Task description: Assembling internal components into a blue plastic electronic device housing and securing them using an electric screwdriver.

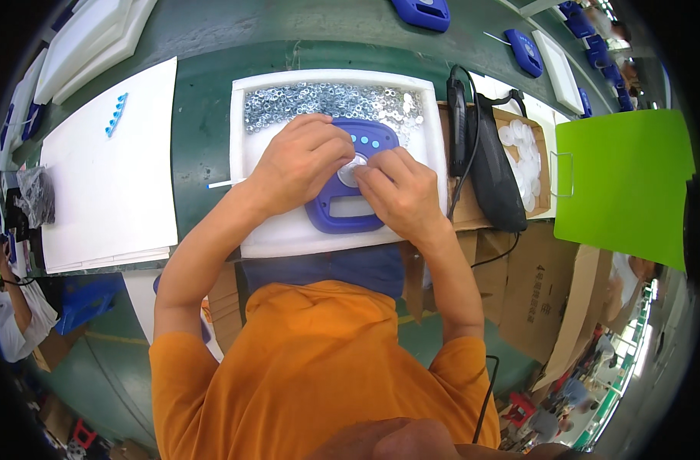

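A blue plastic housing (331,217) with a handle slot at its near end lies on the white foam tray (277,244) in front of me. A clear round disc (348,175) sits in its middle, and small light-blue buttons (364,140) show near its far end. My left hand (310,159) is closed in a pinch at the disc's upper left edge. Opposite it, my right hand (400,190) has thumb and fingertips pinched together over the disc's right side. Whatever the fingertips grip is too small and covered to make out.
Many small clear rings (288,103) fill the tray's far part. To the right stand a long black object (494,172) with a cable and a cardboard box (545,188) of translucent round pieces. White sheets (108,184) bearing a light-blue button strip (117,115) lie left. A green panel (626,184) stands far right.
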Motion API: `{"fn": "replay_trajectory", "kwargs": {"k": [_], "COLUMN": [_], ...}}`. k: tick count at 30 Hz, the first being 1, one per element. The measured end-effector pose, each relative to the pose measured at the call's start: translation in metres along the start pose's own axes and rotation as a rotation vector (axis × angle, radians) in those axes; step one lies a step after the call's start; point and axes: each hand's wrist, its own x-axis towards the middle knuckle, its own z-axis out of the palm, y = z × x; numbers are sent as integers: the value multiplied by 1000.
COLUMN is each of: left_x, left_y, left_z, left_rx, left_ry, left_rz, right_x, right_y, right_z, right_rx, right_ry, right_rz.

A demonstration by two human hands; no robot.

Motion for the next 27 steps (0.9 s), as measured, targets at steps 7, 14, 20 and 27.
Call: {"fn": "replay_trajectory", "kwargs": {"k": [7,14,20,27], "left_x": [2,2,1,4], "left_y": [1,0,2,7], "left_z": [3,5,3,-6], "left_rx": [-5,104,121,20], "left_ry": [-23,-99,-136,-136], "left_rz": [41,129,183,134], "right_x": [-8,-22,-29,-32], "right_y": [3,16,16,15], "right_z": [-9,-19,-23,-27], "right_rx": [88,104,135,192], "right_ry": [84,163,168,163], "right_rz": [88,211,293,342]}}
